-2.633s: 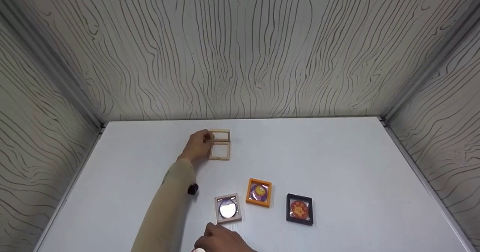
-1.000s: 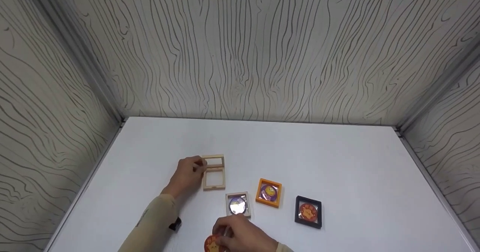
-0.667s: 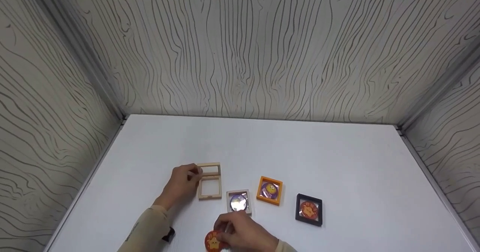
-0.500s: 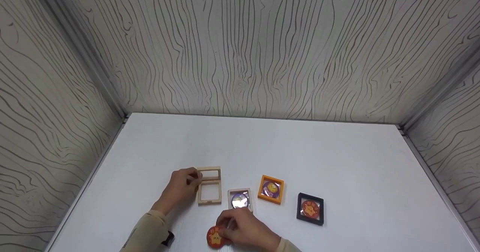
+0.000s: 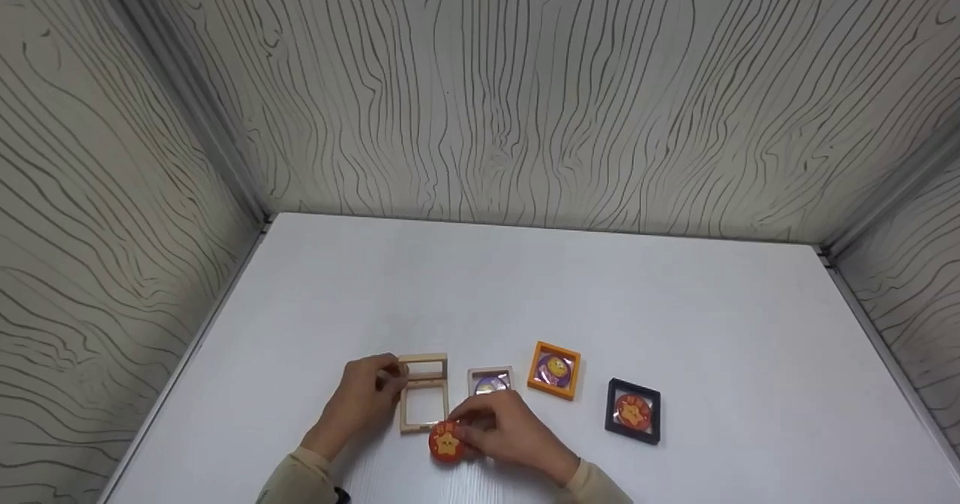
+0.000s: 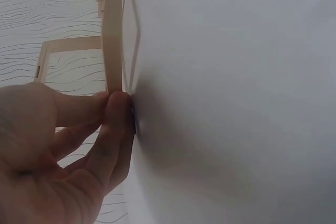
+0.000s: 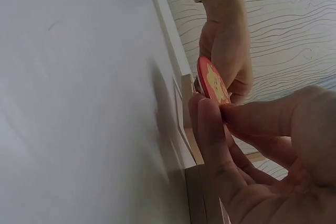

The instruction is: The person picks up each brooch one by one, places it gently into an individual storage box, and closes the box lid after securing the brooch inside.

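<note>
In the head view, my left hand (image 5: 361, 399) pinches the left edge of a light wooden display frame (image 5: 424, 427), which stands unfolded in two hinged halves. The left wrist view shows thumb and finger on the wooden frame's side (image 6: 112, 40). My right hand (image 5: 514, 433) pinches a round red badge (image 5: 447, 442) with a yellow star, held over the table at the frame's lower right corner. In the right wrist view the badge (image 7: 212, 81) is tilted, seen nearly edge-on. Close behind my right hand lies a pale frame (image 5: 490, 371) with a purple badge inside, partly hidden.
An orange frame (image 5: 534, 364) with a purple and yellow badge lies right of the pale one. Farther right is a black frame (image 5: 656, 416) with a red star badge. All rest on a white table (image 5: 675, 301) between wood-patterned walls (image 5: 495, 114).
My left hand has drawn the wooden frame from the back of the table toward me. The right hand has brought the red badge up from the bottom edge to the frame's corner.
</note>
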`<state>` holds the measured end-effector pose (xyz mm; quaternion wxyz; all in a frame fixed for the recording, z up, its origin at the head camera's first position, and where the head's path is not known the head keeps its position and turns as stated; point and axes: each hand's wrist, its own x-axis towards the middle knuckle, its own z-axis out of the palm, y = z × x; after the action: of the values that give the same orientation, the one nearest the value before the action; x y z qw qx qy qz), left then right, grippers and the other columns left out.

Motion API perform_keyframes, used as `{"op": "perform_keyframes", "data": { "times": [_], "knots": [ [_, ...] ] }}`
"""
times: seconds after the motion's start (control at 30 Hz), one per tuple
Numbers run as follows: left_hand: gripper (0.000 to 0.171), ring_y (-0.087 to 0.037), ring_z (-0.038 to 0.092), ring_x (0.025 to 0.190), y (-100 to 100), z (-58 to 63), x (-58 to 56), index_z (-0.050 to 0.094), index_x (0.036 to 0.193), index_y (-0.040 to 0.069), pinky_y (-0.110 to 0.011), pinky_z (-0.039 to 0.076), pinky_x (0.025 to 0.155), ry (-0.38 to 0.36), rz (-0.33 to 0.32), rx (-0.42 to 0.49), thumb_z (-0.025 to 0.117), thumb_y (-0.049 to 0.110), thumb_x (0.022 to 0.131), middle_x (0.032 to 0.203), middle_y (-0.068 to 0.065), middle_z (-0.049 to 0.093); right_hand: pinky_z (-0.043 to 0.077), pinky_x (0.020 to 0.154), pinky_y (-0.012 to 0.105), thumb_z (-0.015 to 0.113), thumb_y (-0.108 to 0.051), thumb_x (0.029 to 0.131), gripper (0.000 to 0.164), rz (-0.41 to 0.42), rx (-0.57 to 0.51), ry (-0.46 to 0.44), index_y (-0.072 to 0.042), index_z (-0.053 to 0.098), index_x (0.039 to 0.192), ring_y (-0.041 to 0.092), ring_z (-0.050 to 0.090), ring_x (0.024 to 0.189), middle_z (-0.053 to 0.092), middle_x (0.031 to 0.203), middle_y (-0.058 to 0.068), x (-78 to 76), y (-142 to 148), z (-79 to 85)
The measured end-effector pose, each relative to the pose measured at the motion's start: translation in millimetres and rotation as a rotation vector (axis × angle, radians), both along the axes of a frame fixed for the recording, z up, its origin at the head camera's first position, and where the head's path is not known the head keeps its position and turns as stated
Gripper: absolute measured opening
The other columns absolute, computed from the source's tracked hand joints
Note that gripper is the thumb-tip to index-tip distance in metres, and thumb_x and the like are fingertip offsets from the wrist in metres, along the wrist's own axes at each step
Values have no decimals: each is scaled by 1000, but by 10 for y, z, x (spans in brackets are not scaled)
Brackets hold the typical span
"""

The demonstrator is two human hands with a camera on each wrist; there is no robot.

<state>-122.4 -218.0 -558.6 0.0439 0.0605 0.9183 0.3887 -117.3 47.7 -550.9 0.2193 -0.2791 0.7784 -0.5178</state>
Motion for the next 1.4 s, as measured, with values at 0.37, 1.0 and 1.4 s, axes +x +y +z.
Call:
{"op": "perform_keyframes", "data": {
  "times": [0.37,1.0,1.4],
  "knots": [
    [5,-10,62,82,-5,-13,197,69,96,12,-27,53,70,-7,67,1,69,8,93,92,2,68,54,73,24,74,-20,91,12,-68,4,73,-16,77,101,7,67,81,71,89,-8,-34,-150,6],
    [12,-13,62,85,34,48,237,68,94,15,-37,53,76,-37,74,1,64,4,93,92,1,68,53,68,22,74,-14,89,9,-147,76,125,-16,77,98,7,65,77,71,87,-8,-124,-375,-17],
    [12,-12,61,86,22,11,312,68,97,14,-34,53,76,-49,105,4,65,3,93,95,1,68,52,69,23,75,-16,89,9,-140,112,114,-15,78,98,6,64,77,71,86,-10,-106,-433,-33]
  ]
}}
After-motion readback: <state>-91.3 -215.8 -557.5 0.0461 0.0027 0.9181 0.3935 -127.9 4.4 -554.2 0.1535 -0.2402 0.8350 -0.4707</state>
